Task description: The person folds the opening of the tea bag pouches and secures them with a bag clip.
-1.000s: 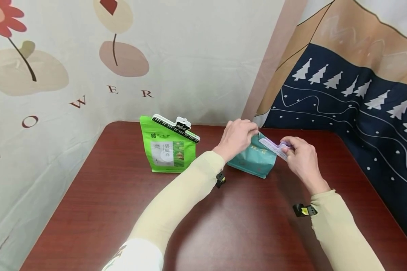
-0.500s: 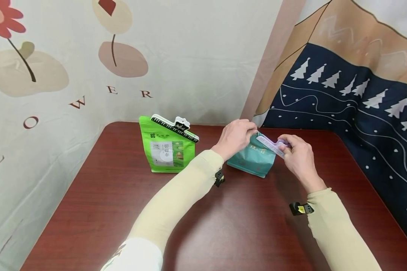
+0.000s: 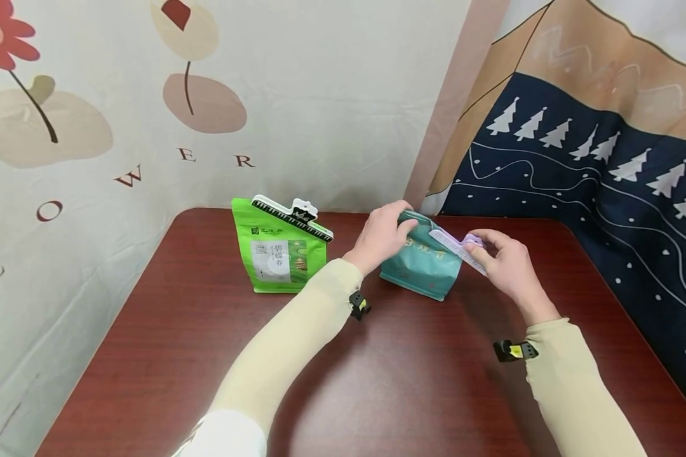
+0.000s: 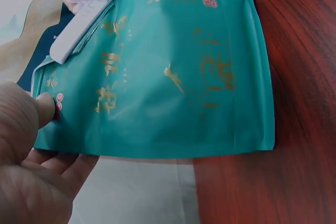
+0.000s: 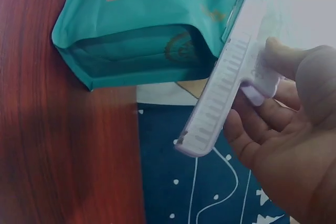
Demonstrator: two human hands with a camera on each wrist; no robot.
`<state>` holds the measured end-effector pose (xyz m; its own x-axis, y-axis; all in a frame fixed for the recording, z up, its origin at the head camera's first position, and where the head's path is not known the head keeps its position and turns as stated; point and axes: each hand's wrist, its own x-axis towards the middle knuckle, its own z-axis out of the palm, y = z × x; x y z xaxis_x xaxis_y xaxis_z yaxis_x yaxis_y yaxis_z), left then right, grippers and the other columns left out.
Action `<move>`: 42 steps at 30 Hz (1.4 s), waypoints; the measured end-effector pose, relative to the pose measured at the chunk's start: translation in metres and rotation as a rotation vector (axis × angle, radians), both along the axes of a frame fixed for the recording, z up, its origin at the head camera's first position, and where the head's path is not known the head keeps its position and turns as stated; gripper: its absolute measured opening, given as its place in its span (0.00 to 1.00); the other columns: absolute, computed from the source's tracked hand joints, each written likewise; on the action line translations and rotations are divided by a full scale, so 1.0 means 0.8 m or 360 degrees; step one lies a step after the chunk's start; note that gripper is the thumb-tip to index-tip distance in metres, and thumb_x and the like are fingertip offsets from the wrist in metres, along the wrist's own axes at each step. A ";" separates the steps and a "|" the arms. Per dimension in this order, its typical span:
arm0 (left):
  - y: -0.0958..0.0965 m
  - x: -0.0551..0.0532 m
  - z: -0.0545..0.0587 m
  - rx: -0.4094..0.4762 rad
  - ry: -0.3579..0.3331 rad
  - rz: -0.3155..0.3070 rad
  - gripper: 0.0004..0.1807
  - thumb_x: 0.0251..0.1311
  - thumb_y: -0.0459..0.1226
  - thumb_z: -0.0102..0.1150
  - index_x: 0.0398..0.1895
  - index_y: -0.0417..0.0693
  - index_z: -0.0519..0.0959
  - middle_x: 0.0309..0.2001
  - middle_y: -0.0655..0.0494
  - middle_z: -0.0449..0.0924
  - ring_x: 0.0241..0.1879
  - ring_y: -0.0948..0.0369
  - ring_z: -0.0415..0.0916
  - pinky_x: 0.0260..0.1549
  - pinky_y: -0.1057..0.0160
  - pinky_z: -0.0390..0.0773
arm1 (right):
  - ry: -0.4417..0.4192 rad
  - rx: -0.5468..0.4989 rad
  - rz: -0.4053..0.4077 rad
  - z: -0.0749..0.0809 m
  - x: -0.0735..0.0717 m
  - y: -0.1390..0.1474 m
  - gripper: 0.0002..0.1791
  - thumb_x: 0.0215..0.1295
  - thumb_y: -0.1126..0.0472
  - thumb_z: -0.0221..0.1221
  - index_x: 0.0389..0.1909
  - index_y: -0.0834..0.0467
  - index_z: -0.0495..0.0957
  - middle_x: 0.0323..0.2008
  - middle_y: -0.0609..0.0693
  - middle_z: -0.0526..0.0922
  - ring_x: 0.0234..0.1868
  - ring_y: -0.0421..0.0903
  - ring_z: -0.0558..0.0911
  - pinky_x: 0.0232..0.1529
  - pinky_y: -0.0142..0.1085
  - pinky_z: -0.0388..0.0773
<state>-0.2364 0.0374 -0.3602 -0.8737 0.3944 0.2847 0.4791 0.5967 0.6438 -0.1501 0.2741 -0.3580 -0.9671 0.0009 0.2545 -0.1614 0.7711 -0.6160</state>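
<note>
A teal pouch with gold lettering stands on the table. My left hand pinches its upper left corner, thumb on the front face and fingers behind. On the right, my right hand grips the handle of a pale purple bag clip between thumb and fingers. The clip's long toothed bar lies slanting along the pouch's upper right edge, as the left wrist view shows too. In the right wrist view, the lower end of the clip sticks out past the pouch's side. How far its bar bites the folded top is unclear.
Left of my left hand stands a bright green pouch with a black and white clip across its slanted top. Both pouches stand on a dark red wooden table. Printed cloth hangs behind the table's far edge.
My left hand has shifted slightly left along the pouch's top, baring more of its upper edge. The right hand and clip have moved only a little; the green pouch stays put.
</note>
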 end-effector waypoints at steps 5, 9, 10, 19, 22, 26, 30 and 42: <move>-0.007 0.002 0.000 -0.0044 -0.0036 -0.0020 0.09 0.76 0.44 0.57 0.51 0.52 0.79 0.44 0.56 0.84 0.42 0.60 0.78 0.42 0.61 0.78 | 0.0004 -0.0020 -0.0028 -0.005 -0.003 0.001 0.20 0.77 0.53 0.59 0.57 0.64 0.81 0.48 0.67 0.85 0.43 0.58 0.78 0.40 0.34 0.72; -0.009 0.002 -0.001 -0.0067 -0.0036 -0.0028 0.09 0.76 0.45 0.56 0.49 0.52 0.78 0.40 0.55 0.83 0.40 0.59 0.78 0.39 0.62 0.77 | 0.0042 -0.0031 -0.0073 -0.007 -0.003 -0.001 0.19 0.76 0.52 0.60 0.55 0.63 0.82 0.47 0.66 0.85 0.43 0.58 0.77 0.41 0.40 0.72; -0.009 0.002 -0.001 -0.0066 -0.0033 -0.0030 0.09 0.76 0.45 0.56 0.49 0.52 0.77 0.39 0.55 0.83 0.39 0.59 0.78 0.38 0.62 0.77 | 0.0052 -0.0034 -0.0085 -0.007 -0.003 -0.002 0.19 0.76 0.53 0.60 0.55 0.63 0.82 0.46 0.66 0.85 0.43 0.58 0.77 0.41 0.41 0.72; -0.008 0.003 -0.003 -0.0048 0.0008 -0.0014 0.08 0.75 0.45 0.57 0.46 0.51 0.76 0.31 0.55 0.78 0.36 0.58 0.77 0.34 0.63 0.73 | 0.0216 -0.0036 -0.0172 -0.013 -0.005 -0.011 0.16 0.71 0.58 0.65 0.52 0.64 0.85 0.46 0.66 0.86 0.40 0.57 0.78 0.35 0.30 0.67; -0.007 0.003 -0.004 -0.0052 0.0014 -0.0001 0.08 0.76 0.45 0.57 0.46 0.51 0.76 0.31 0.55 0.78 0.36 0.58 0.77 0.34 0.63 0.73 | 0.0265 -0.0063 -0.0194 -0.014 -0.007 -0.016 0.15 0.70 0.59 0.66 0.52 0.64 0.85 0.46 0.66 0.87 0.40 0.58 0.79 0.35 0.27 0.67; -0.006 0.005 -0.003 -0.0062 0.0009 0.0012 0.09 0.75 0.45 0.57 0.47 0.51 0.76 0.33 0.55 0.79 0.37 0.58 0.77 0.34 0.62 0.74 | 0.0335 -0.0125 -0.0215 -0.017 -0.011 -0.024 0.14 0.68 0.61 0.68 0.50 0.64 0.86 0.44 0.65 0.87 0.41 0.58 0.80 0.36 0.23 0.66; -0.005 0.007 -0.003 -0.0066 0.0012 0.0024 0.09 0.75 0.46 0.57 0.47 0.52 0.76 0.32 0.55 0.78 0.36 0.58 0.76 0.33 0.62 0.74 | 0.0426 -0.0156 -0.0230 -0.019 -0.015 -0.029 0.14 0.66 0.63 0.69 0.49 0.65 0.87 0.42 0.66 0.87 0.41 0.59 0.81 0.35 0.22 0.65; -0.003 0.007 -0.002 -0.0080 -0.0026 0.0058 0.09 0.76 0.46 0.56 0.48 0.53 0.75 0.32 0.56 0.77 0.35 0.59 0.75 0.32 0.63 0.73 | 0.0500 -0.0238 -0.0255 -0.021 -0.020 -0.038 0.12 0.66 0.65 0.69 0.47 0.66 0.87 0.41 0.66 0.88 0.41 0.59 0.83 0.35 0.22 0.65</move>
